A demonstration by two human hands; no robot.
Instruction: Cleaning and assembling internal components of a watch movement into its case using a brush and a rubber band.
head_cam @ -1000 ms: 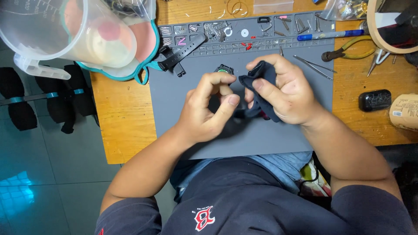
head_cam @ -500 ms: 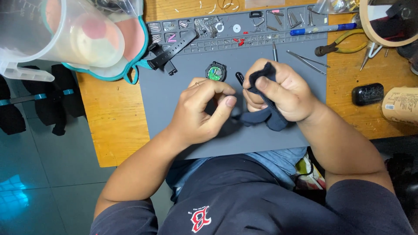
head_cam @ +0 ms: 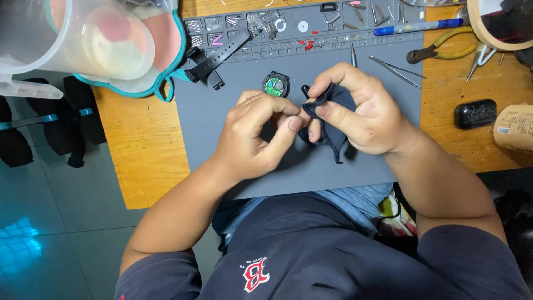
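My right hand (head_cam: 363,114) pinches a dark cloth (head_cam: 331,130) bunched between thumb and fingers, above the grey work mat (head_cam: 222,119). My left hand (head_cam: 255,136) is closed with its fingertips meeting the cloth's left edge; a small part may be pinched there, but it is hidden. Just behind both hands lies an opened round watch case (head_cam: 275,85) showing a green circuit board. A black watch strap (head_cam: 214,58) lies at the mat's far left.
A clear plastic jug (head_cam: 83,41) stands at the far left on the wooden table (head_cam: 139,150). Tweezers (head_cam: 397,68), pliers (head_cam: 438,51), a blue pen (head_cam: 416,26), a small black case (head_cam: 474,113) and trays of small parts (head_cam: 266,22) lie behind and right.
Both hands stayed together over the mat, working the cloth. The view shifted, so the watch case now shows fully behind the hands.
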